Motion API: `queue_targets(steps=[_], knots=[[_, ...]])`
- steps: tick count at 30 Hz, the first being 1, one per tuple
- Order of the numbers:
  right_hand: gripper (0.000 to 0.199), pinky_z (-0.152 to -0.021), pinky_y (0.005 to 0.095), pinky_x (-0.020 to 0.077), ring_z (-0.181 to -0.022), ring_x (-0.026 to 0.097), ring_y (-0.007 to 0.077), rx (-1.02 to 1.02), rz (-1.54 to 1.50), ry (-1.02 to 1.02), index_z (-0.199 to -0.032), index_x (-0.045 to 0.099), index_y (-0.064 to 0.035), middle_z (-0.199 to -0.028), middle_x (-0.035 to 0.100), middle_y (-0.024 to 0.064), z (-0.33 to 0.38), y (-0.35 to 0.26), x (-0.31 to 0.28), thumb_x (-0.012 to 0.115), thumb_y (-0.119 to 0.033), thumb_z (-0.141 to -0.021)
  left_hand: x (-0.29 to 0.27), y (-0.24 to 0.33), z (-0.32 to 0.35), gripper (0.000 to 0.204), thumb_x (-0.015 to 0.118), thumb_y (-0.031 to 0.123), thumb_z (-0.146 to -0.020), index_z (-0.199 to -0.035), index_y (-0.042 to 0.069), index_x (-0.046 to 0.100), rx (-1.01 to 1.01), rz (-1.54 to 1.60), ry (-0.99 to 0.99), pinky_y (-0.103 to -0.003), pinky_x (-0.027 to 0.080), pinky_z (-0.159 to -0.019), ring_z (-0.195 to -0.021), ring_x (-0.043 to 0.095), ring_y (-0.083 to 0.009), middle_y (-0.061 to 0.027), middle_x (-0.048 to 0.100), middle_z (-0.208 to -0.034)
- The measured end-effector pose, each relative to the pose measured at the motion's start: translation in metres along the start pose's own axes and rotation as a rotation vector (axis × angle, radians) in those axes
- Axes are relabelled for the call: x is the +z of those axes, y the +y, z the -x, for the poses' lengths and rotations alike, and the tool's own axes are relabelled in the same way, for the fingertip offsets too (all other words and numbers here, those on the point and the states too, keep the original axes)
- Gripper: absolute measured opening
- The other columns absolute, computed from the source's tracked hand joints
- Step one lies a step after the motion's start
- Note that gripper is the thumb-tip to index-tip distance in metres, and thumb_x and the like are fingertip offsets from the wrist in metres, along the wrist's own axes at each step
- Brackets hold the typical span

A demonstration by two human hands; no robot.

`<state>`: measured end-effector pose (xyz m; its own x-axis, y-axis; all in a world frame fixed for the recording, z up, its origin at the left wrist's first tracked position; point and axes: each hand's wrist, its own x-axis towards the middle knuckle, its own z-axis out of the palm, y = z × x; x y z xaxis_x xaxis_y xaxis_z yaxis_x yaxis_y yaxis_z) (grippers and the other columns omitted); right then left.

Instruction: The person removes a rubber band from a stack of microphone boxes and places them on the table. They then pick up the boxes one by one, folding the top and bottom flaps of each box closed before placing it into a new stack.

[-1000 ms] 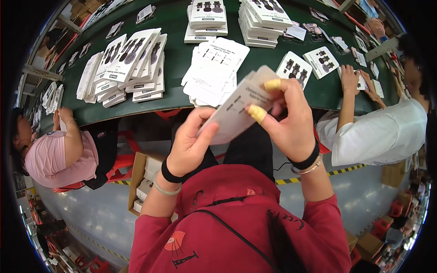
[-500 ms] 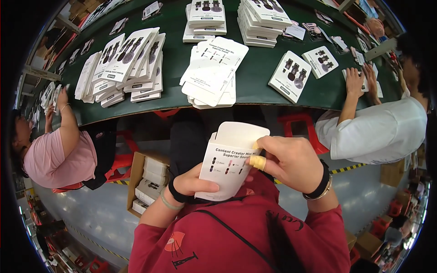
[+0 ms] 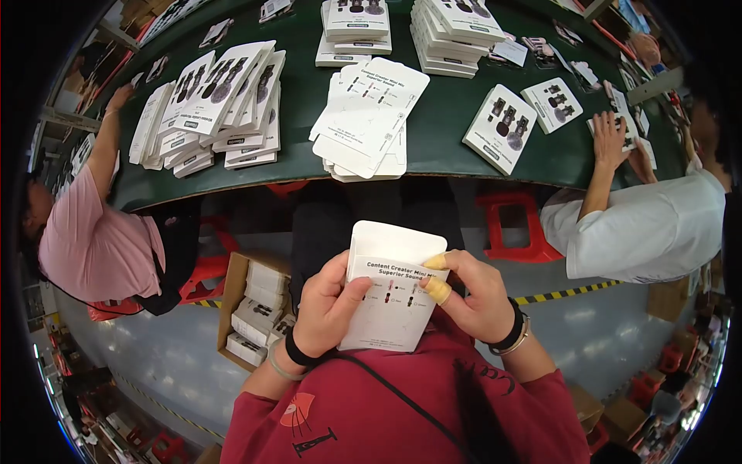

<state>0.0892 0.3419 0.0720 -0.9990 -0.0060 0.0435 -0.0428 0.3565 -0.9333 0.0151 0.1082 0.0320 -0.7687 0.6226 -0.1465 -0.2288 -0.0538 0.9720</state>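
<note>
Over my lap I hold a white printed carton [image 3: 390, 321], its back panel with small product pictures facing up and its top flap standing up at the far end. My left hand [image 3: 328, 305] grips its left side, thumb on the printed face. At the upper right edge, my right hand [image 3: 475, 298] pinches the carton between thumb and forefinger, both wrapped in yellow tape. Ahead on the table lies a fanned stack of similar flat white cartons [image 3: 371, 116].
Piles of white boxes [image 3: 209, 100] stand left on the green table [image 3: 433, 147], with another stack [image 3: 456, 39] farther back. Two boxes [image 3: 501, 127] lie right. A cardboard box [image 3: 239, 309] of packages sits on the floor. People work at both sides, near red stools [image 3: 518, 224].
My left hand has moved up the carton's left side, its thumb now on the face. The carton has turned straighter and sits slightly lower. The person at left has reached farther across the table.
</note>
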Motion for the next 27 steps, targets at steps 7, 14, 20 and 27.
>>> queue_targets(steps=[7,14,20,27], knots=[[0.045,-0.093,0.0278,0.0511,-0.105,0.064,0.0130,0.202,-0.774,0.161,-0.141,0.049,0.0028,-0.130,0.062,0.0090,0.001,0.004,0.005,0.058,-0.016,-0.102,0.010,0.004,0.002,0.049,0.062,0.009,-0.099,-0.142,-0.003,0.042,0.205,-0.024,0.099,-0.024,0.051,-0.079,-0.087,0.067,-0.0124,-0.0113,0.071,-0.105],[0.044,-0.100,0.0330,0.0487,-0.115,0.063,0.0194,0.401,-1.057,-0.154,-0.139,0.050,0.0073,-0.124,0.066,0.0147,-0.013,0.011,-0.001,0.059,-0.012,-0.100,-0.001,0.005,-0.001,0.044,0.060,0.007,-0.100,-0.140,0.001,0.044,0.364,-0.351,-0.073,-0.022,0.049,-0.069,-0.079,0.064,-0.0095,-0.0104,0.069,-0.096],[0.039,-0.091,0.0316,0.0537,-0.105,0.068,0.0209,0.314,-0.736,-0.133,-0.132,0.059,0.0036,-0.123,0.067,0.0173,-0.019,-0.002,-0.002,0.063,-0.010,-0.096,0.003,-0.007,0.000,0.036,0.060,0.004,-0.099,-0.133,0.002,0.048,0.330,-0.259,0.042,-0.021,0.046,-0.065,-0.072,0.059,-0.0074,-0.0071,0.065,-0.088],[0.031,-0.076,0.0282,0.0573,-0.091,0.073,0.0214,-0.267,-0.138,-0.167,-0.122,0.068,-0.0009,-0.116,0.071,0.0190,-0.024,-0.003,-0.008,0.067,-0.009,-0.092,0.018,-0.001,0.001,0.039,0.065,0.002,-0.095,-0.132,0.003,0.050,0.259,-0.004,0.178,-0.021,0.045,-0.063,-0.069,0.058,-0.0069,-0.0054,0.063,-0.083]])
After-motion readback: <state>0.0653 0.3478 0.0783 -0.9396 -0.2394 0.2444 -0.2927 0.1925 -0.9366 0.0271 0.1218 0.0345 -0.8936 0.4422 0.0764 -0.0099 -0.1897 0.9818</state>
